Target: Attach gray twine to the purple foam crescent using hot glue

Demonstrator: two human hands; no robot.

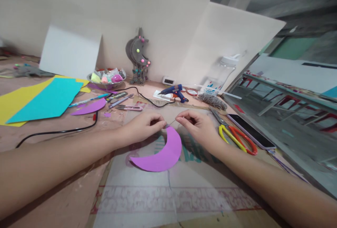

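Note:
A purple crescent cutout (170, 152), paper or foam sheet, hangs just over the work surface with its upper tip at the fingers of my left hand (147, 124). That hand is closed in a pinch on the tip. To its right, my right hand (197, 126) pinches a thin grey strand of yarn (172, 122), which runs taut between both hands. How the yarn meets the tip is hidden by my left fingers. Below the crescent, another thin strand (169, 179) trails down over the clear-covered board (142, 200).
Scissors (234, 135) and a phone (251, 131) lie right. Behind are a glue gun (175, 92), grey yarn bundle (212, 101), bottle (221, 72), cutter (129, 108) and bowl (106, 85). Turquoise sheet (48, 98) and black cord (58, 131) lie left. A decorated grey moon (138, 54) stands against the wall.

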